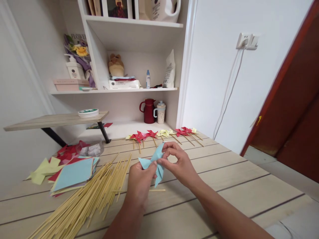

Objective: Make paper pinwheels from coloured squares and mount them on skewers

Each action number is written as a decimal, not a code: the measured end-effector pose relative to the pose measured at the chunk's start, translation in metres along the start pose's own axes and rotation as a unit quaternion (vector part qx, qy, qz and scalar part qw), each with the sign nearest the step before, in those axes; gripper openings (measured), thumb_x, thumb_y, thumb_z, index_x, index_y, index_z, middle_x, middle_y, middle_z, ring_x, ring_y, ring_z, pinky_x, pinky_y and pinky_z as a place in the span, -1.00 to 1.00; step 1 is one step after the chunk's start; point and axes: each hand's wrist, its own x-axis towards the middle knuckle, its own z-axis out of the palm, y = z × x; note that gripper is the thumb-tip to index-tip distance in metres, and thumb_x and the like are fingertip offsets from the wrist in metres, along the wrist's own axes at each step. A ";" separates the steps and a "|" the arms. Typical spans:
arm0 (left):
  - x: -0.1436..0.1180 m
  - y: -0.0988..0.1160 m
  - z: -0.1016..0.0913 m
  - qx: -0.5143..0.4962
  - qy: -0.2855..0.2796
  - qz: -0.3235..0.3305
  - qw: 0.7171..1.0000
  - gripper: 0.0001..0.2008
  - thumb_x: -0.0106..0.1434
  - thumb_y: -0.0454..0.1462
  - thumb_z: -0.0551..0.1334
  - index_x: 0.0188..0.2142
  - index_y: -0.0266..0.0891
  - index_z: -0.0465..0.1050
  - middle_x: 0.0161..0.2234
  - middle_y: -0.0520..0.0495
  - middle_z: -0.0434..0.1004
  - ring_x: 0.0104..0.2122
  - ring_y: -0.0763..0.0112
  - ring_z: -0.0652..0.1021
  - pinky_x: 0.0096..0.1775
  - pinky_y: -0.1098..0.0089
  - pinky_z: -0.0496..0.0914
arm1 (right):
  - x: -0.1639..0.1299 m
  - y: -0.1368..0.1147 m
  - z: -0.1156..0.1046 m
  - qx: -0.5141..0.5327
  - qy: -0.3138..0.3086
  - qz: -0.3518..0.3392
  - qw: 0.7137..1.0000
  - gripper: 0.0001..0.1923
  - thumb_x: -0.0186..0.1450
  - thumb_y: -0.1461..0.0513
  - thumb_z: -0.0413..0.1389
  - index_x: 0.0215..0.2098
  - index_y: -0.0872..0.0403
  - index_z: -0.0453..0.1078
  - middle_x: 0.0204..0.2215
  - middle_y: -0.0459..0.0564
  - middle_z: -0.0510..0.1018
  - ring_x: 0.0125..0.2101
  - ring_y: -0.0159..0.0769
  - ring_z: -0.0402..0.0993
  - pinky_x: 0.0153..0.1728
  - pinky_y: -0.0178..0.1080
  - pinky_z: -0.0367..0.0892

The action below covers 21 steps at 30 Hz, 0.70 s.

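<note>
A light blue paper pinwheel [159,153] is held up above the wooden table, between both hands. My left hand [141,175] pinches it near the centre with the thumb on top. The thumb and forefinger of my right hand [178,162] are closed on the paper at the right of the centre; whether they also hold a small part there is hidden. Under the hands a single thin stick [157,190] lies on the table. To the left spreads a large heap of bamboo sticks [87,196], with a stack of coloured paper squares [74,172] beside it.
Finished red and yellow pinwheels [152,133] on sticks lie along the table's back edge. A clear box [92,149] and red and yellow folded papers [45,169] are at the left. A small raised shelf [57,120] stands behind them. Wall shelves hold a red jug [149,111] and a cup [160,113].
</note>
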 end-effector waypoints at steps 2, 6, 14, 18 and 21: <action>0.000 -0.001 0.001 0.003 0.008 -0.003 1.000 -0.79 0.04 -0.18 0.37 -0.52 -0.30 0.50 -0.62 0.01 0.44 -0.57 0.46 0.40 -0.49 0.43 0.29 | 0.000 0.002 -0.001 0.032 0.013 0.018 0.999 -0.83 0.22 0.09 0.24 -0.38 0.01 0.45 -0.10 0.02 0.44 -0.01 -0.13 0.39 0.08 -0.06 0.25; 0.001 0.000 0.000 -0.003 0.031 -0.002 1.000 -0.76 0.03 -0.15 0.37 -0.53 -0.30 0.49 -0.63 0.00 0.45 -0.57 0.45 0.40 -0.46 0.42 0.29 | 0.000 0.005 -0.005 0.128 0.027 0.096 0.987 -0.53 0.28 -0.03 0.15 0.12 -0.11 0.33 0.14 0.05 0.39 0.15 -0.06 0.28 0.11 0.03 0.25; 0.002 0.002 -0.004 -0.015 0.031 0.002 0.999 -0.75 0.02 -0.13 0.39 -0.49 -0.30 0.50 -0.59 0.01 0.47 -0.57 0.48 0.40 -0.42 0.41 0.29 | -0.003 0.000 -0.001 0.191 -0.055 0.190 0.961 -0.37 -0.01 0.07 0.41 0.03 -0.06 0.45 0.07 0.06 0.50 0.10 0.01 0.36 0.04 -0.01 0.33; 0.001 0.001 -0.004 -0.014 0.024 0.007 1.000 -0.73 0.02 -0.11 0.41 -0.48 -0.29 0.52 -0.58 0.02 0.48 -0.55 0.48 0.41 -0.41 0.42 0.30 | -0.002 -0.004 0.001 0.162 -0.037 0.159 0.973 -0.69 0.01 0.13 0.40 -0.29 0.03 0.56 -0.09 0.03 0.56 -0.02 -0.08 0.44 0.01 -0.09 0.30; 0.000 0.001 -0.003 -0.015 0.019 0.009 1.000 -0.73 0.02 -0.12 0.41 -0.48 -0.30 0.52 -0.58 0.02 0.47 -0.55 0.49 0.40 -0.42 0.43 0.30 | -0.001 -0.004 -0.001 0.157 -0.029 0.153 0.975 -0.82 0.04 0.16 0.37 -0.43 0.05 0.54 -0.19 -0.01 0.58 -0.09 -0.14 0.46 -0.04 -0.15 0.30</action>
